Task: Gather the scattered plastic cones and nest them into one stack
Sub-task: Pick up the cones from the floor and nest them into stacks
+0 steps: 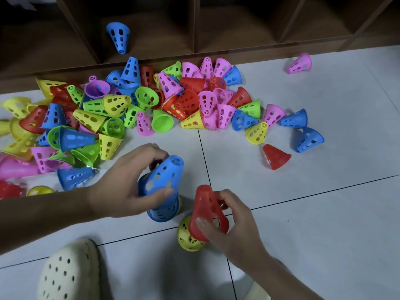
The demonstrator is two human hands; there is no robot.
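My left hand (127,182) grips a blue cone (162,178) tilted over a short blue stack (164,212) standing on the floor. My right hand (233,224) holds a red cone (205,211), tip up, just above a yellow cone (186,237) lying on the tiles. A large heap of perforated cones (129,109) in red, blue, green, yellow and pink spreads across the floor beyond my hands. A lone red cone (276,156) sits to the right of the heap.
A wooden shelf unit (194,29) runs along the back, with one blue cone (118,36) inside a compartment. A stray pink cone (299,63) lies far right. A cream perforated clog (69,271) is at the bottom left on the white tiled floor (324,213).
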